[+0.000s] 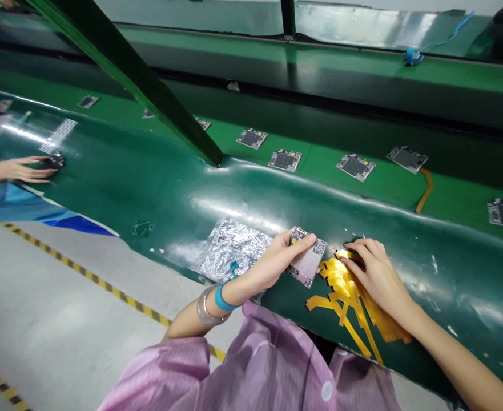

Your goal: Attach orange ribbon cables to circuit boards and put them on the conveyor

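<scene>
My left hand [279, 260] grips a small circuit board [310, 264] over the green bench mat, thumb across its top face. Just to the right, my right hand [377, 277] reaches over a fanned pile of orange-yellow flex cables [341, 279]. Its thumb and forefinger are closed on the dark-tipped end of one flex cable [344, 254]. Some of the pile lies hidden beneath that hand. A crumpled silver foil sheet [234, 245] lies on the mat to the left, partly behind my left forearm.
Several circuit boards [285, 160] lie along the green strip beyond the mat, one [406, 158] with a flex cable attached. A slanted green post [178, 125] rises at the mat's far edge. At far left, a co-worker's hand [20, 169] rests by a dark object [54, 161].
</scene>
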Available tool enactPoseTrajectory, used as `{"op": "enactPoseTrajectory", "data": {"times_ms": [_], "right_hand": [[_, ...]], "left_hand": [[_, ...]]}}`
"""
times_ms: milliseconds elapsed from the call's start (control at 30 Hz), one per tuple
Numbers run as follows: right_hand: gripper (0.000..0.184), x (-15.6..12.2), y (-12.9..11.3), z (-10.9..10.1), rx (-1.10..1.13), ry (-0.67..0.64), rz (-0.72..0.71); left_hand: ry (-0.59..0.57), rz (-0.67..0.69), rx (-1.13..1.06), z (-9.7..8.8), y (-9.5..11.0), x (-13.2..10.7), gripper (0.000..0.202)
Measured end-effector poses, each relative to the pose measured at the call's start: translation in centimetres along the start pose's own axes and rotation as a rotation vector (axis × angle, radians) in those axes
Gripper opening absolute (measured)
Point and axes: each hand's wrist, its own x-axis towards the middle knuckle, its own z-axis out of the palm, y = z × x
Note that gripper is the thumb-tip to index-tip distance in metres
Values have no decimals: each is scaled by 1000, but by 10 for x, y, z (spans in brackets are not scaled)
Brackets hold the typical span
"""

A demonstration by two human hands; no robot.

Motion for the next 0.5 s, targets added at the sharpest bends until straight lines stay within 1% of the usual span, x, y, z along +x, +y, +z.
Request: {"op": "enactPoseTrajectory", "data": {"times_ms": [67,167,200,233,300,333,400,467,500], "right_hand": [[16,7,4,6,-7,-40,-3],[3,16,5,6,12,-88,-9],[3,18,5,5,18,-100,-7],[6,20,4,3,24,-111,-4],[10,21,3,-4,38,-131,3],[9,20,1,-8,50,-129,12],[5,16,-4,-18,108,-76,47],[14,10,-14,-30,236,-36,97],[18,6,-20,-36,315,-37,123]], "left_hand": [[-20,25,36,0,-2,-2,50],[-38,56,98,0,-6,-5,49],[-44,67,123,0,-7,-5,48],[-49,78,152,-1,-7,-6,45],[-59,94,223,-1,-7,-7,40],[-63,102,264,-1,-6,-7,39],[-84,124,345,1,-4,-9,36],[-137,150,402,4,0,-12,30],[-170,156,425,7,2,-13,28]]}}
